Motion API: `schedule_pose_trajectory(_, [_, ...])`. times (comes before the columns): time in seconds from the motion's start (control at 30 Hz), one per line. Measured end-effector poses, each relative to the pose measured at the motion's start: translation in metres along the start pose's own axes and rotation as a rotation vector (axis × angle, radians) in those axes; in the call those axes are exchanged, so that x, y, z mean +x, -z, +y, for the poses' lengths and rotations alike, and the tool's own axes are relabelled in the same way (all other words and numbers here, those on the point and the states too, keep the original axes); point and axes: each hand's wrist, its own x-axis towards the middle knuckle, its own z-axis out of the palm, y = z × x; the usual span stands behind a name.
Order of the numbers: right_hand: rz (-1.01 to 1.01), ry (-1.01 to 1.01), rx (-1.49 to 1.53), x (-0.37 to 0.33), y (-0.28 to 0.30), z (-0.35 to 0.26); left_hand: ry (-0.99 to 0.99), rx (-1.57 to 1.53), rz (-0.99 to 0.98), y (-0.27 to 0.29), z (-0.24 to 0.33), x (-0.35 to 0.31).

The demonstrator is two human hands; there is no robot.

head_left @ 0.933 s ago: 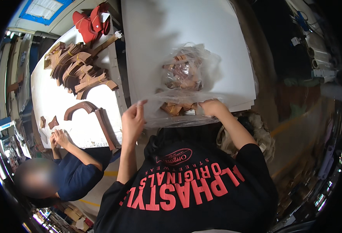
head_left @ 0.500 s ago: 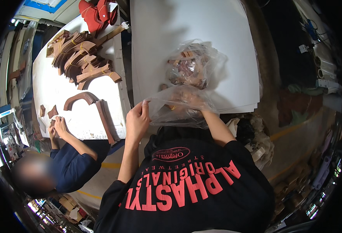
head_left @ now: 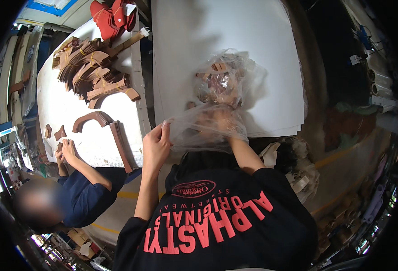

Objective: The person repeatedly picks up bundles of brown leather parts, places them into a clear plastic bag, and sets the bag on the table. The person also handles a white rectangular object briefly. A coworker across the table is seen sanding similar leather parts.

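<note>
Clear thin plastic bag (head_left: 208, 128) lies at the near edge of the white sheet stack (head_left: 253, 54), just below the middle of the frame, and you have both hands on it. Your left hand (head_left: 156, 144) pinches the bag's mouth at its left corner between thumb and fingers. Your right hand (head_left: 219, 122) is pushed inside the bag, seen only through the film, so I cannot tell whether it is closed on anything there.

Just above, touching or nearly touching your bag, sits a second crumpled clear bag of small brown pieces (head_left: 223, 79).

Judging from how things lie, the film is the weak point: stretched between a pinch and a hand pressing inside, it could tear or slip out of your left fingers. The bag also hangs over the sheet's edge toward your body, so anything loose could drop to the floor. A sweep of your right forearm could knock the second bag.

At the left of the frame, a co-worker's hands (head_left: 65, 149) handle small brown pieces on a white table (head_left: 68, 113), with curved brown cut pieces (head_left: 93, 74) stacked at the upper left and red pieces (head_left: 111, 16) at the top.
</note>
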Motion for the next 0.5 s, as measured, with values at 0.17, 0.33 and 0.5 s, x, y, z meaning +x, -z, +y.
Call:
schedule_pose_trajectory(0.17, [-0.002,0.018,0.016,0.003,-0.001,0.005,0.024,0.019,-0.026,-0.001,0.002,0.001])
schedule_pose_trajectory(0.33, [-0.035,0.056,0.030,0.003,0.014,0.004,0.025,0.018,-0.042,-0.001,-0.009,0.004])
schedule_pose_trajectory(0.5, [-0.075,0.155,-0.016,0.014,0.035,-0.015,0.006,-0.062,-0.024,-0.003,-0.010,0.007])
